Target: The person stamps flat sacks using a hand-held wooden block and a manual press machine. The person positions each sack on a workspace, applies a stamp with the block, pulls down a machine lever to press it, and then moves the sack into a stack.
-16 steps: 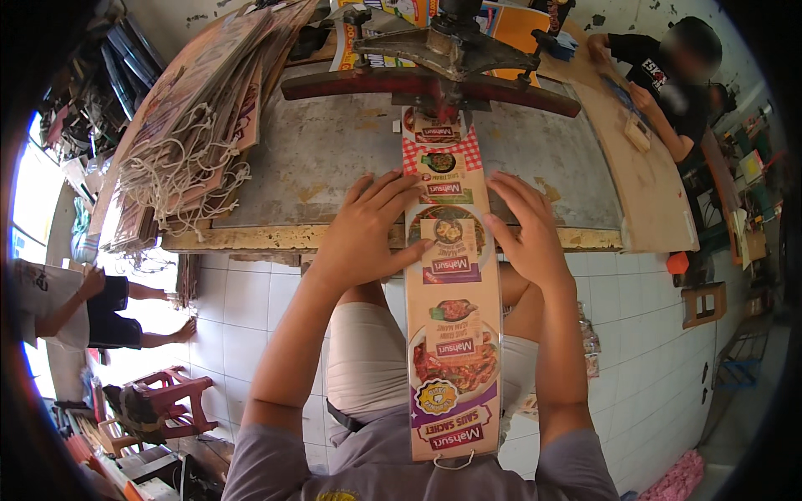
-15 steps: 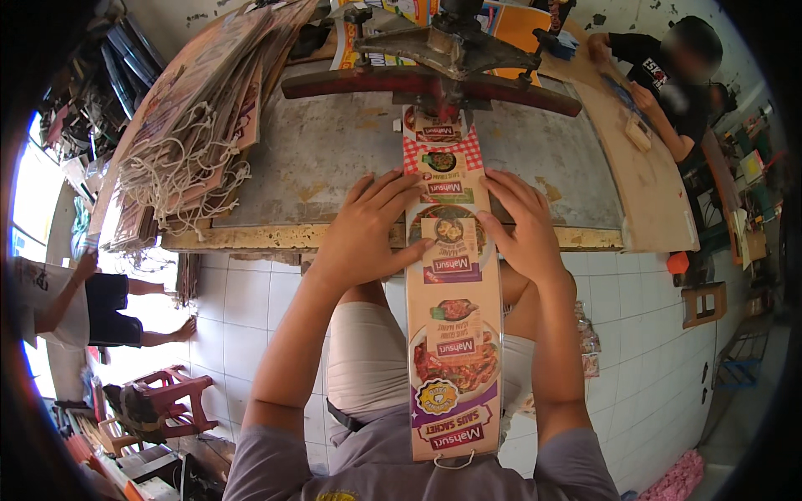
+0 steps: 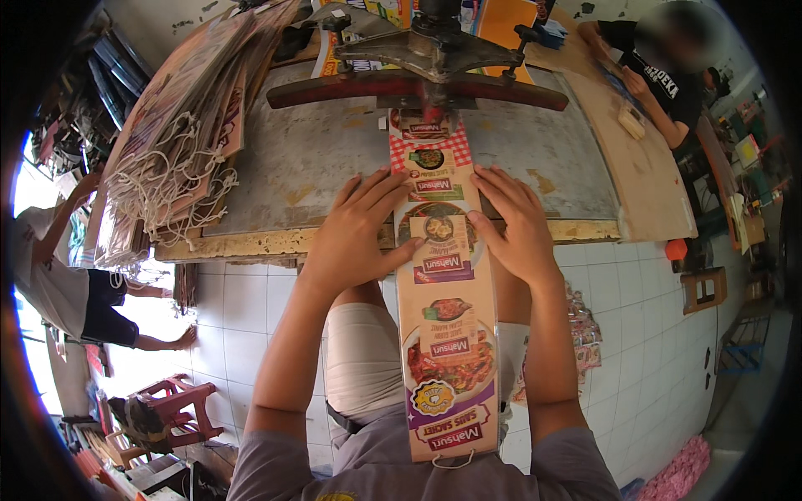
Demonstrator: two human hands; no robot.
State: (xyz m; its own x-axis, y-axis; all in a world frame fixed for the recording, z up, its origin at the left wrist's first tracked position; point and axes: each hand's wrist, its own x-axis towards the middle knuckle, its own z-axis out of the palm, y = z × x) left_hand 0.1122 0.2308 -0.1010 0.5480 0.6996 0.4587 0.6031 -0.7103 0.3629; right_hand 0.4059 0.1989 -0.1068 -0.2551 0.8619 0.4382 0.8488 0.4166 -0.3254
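A long, narrow printed card strip (image 3: 447, 313), tan with food pictures, runs from the worktable down over my lap. Its far end, with a red-and-white check, lies beneath the middle of a red-edged metal press (image 3: 430, 96). A white cord loop (image 3: 454, 462) hangs at its near end. My left hand (image 3: 355, 234) lies along the strip's left edge, fingers stretched out and thumb on the print. Along the opposite edge rests my right hand (image 3: 518, 230), fingers extended, its thumb at the print. Neither hand's fingers wrap round the strip.
Stacked printed boards with white cords (image 3: 180, 167) lean over the left of the metal-topped table (image 3: 309, 171). One person (image 3: 668, 75) works at the right; another (image 3: 63, 267) stands at the left. Below are a red stool (image 3: 180, 409) and plastic-wrapped goods (image 3: 582, 330) on the tiled floor.
The view has shifted slightly, so the press and table sit a little further left. My hands keep their places along the strip. The person at the left has raised an arm.
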